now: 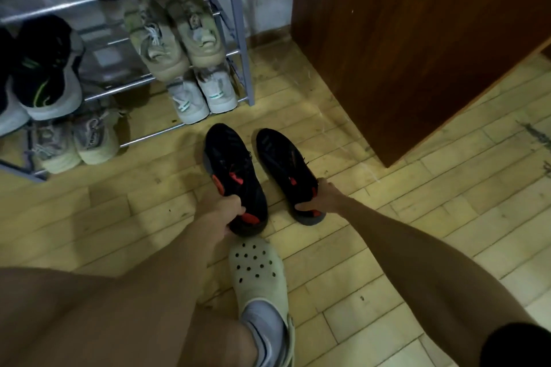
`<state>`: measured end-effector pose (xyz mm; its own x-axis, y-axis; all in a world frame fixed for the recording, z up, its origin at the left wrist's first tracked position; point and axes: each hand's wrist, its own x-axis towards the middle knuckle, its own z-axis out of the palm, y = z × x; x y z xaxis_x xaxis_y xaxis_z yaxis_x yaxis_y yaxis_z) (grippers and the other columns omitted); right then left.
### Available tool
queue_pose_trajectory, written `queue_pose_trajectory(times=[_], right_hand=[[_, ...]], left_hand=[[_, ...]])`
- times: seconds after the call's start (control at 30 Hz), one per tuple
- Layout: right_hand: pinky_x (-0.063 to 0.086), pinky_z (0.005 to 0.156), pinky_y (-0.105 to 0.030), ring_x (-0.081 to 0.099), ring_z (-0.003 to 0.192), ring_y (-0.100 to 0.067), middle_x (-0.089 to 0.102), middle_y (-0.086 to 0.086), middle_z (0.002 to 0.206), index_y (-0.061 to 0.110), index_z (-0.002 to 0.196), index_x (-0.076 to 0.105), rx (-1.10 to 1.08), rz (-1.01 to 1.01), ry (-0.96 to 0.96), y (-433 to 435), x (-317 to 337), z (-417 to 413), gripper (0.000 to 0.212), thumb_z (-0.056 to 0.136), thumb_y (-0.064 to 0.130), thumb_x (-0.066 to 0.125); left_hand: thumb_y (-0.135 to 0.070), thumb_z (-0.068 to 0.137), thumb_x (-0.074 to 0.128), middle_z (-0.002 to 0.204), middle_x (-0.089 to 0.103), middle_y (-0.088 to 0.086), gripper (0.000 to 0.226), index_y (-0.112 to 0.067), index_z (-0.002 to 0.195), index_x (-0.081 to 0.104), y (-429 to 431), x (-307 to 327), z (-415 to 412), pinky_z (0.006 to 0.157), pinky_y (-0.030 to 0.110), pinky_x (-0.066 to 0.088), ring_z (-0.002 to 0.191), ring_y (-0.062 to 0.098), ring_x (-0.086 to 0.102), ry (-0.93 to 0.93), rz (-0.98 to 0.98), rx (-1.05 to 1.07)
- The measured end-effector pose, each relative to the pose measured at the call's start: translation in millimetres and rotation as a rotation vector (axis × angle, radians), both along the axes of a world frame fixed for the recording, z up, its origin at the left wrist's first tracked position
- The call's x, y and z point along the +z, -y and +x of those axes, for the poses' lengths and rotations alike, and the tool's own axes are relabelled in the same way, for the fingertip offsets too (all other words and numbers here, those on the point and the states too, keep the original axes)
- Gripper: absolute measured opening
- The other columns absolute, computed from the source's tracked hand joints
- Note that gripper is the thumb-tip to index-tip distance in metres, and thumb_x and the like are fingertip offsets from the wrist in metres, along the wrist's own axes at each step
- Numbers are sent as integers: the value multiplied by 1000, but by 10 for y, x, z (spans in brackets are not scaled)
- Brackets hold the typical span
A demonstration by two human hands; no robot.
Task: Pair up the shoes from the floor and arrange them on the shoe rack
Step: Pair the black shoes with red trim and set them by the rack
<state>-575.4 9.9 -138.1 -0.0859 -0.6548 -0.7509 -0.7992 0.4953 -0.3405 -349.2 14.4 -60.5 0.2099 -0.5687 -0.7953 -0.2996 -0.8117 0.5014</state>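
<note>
Head view: left hand (pixel 222 216) and right hand (pixel 320 198) each clasp a heel of the black shoes (pixel 235 176), toes pointing up-left toward the shoe rack (pixel 238 27), its nearest bare rails closer to the left hand.

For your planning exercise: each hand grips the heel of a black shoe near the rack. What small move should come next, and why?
Probably carry both black shoes forward to the bare bars in the shoe rack middle; left hand and right hand already grip the matching pair.
</note>
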Motion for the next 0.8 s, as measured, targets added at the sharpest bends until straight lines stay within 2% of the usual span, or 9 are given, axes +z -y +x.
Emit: queue_pose_trajectory(times=[0.13, 0.2, 0.33, 0.4, 0.53, 0.6, 0.67, 0.73, 0.8], right_hand=[[58, 82, -42, 59, 109, -31, 56, -14, 126, 4, 129, 48, -218, 38, 96, 111, -23, 23, 65, 76, 25, 79], [59, 81, -45, 63, 105, -32, 63, -16, 121, 0, 123, 58, -286, 148, 220, 140, 70, 22, 53, 76, 14, 78], [56, 85, -49, 62, 107, -38, 61, -23, 121, -9, 121, 56, -302, 221, 324, 160, 425, 94, 48, 80, 7, 75], [55, 86, -49, 61, 107, -40, 59, -27, 124, -11, 124, 51, -328, 215, 351, 147, 666, 107, 50, 82, 4, 73], [62, 65, -38, 67, 87, -34, 62, -19, 106, -8, 126, 48, -369, 83, 415, 100, 1268, 38, 53, 82, 9, 73], [61, 52, -33, 66, 75, -29, 63, -22, 109, -8, 126, 48, -401, -4, 423, 78, 1587, -7, 56, 81, 12, 75], [61, 53, -33, 68, 78, -28, 61, -26, 124, -6, 129, 49, -443, -99, 447, 61, 1914, -36, 59, 80, 13, 76], [61, 57, -36, 68, 86, -32, 63, -24, 119, -9, 123, 53, -491, -239, 506, 93, 2260, -33, 53, 79, 10, 76], [60, 54, -36, 68, 84, -33, 65, -20, 108, -10, 104, 60, -546, -352, 571, 140, 2620, -2, 34, 79, 7, 75]], left_hand=[[-4, 88, 59, 111, 59, 10, 38, -3, 126, 53, 24, -70, 14, 90, 43, 52, 105, 30, 58, -31, -3, -50], [-7, 83, 65, 105, 63, 7, 23, -13, 104, 62, 26, -72, 55, 83, 42, 56, 101, 29, 60, -5, -19, -46], [-7, 76, 69, 86, 65, 3, 19, -21, 75, 57, -37, 128, 132, 60, 32, 54, 85, 25, 62, 57, -92, -85], [-4, 76, 67, 79, 61, 1, 23, -22, 70, 55, -57, 290, 151, 62, 32, 53, 84, 25, 59, 69, -125, -144], [-6, 80, 67, 85, 62, 5, 9, -10, 84, 61, 34, 863, 146, 57, 31, 52, 83, 25, 60, 93, -220, -246], [-7, 80, 68, 93, 65, 10, 20, -3, 100, 63, 112, 1208, 163, 64, 35, 57, 86, 27, 64, 89, -256, -276], [-7, 77, 70, 98, 69, 14, 25, 2, 100, 65, 153, 1555, 201, 72, 42, 60, 86, 29, 68, 97, -319, -281], [-5, 74, 72, 97, 72, 17, 23, 0, 97, 69, 157, 1921, 223, 71, 48, 60, 83, 31, 70, 103, -410, -273], [-4, 74, 73, 94, 73, 11, 20, -5, 93, 70, 155, 2294, 231, 59, 36, 60, 76, 25, 69, 87, -515, -288]])
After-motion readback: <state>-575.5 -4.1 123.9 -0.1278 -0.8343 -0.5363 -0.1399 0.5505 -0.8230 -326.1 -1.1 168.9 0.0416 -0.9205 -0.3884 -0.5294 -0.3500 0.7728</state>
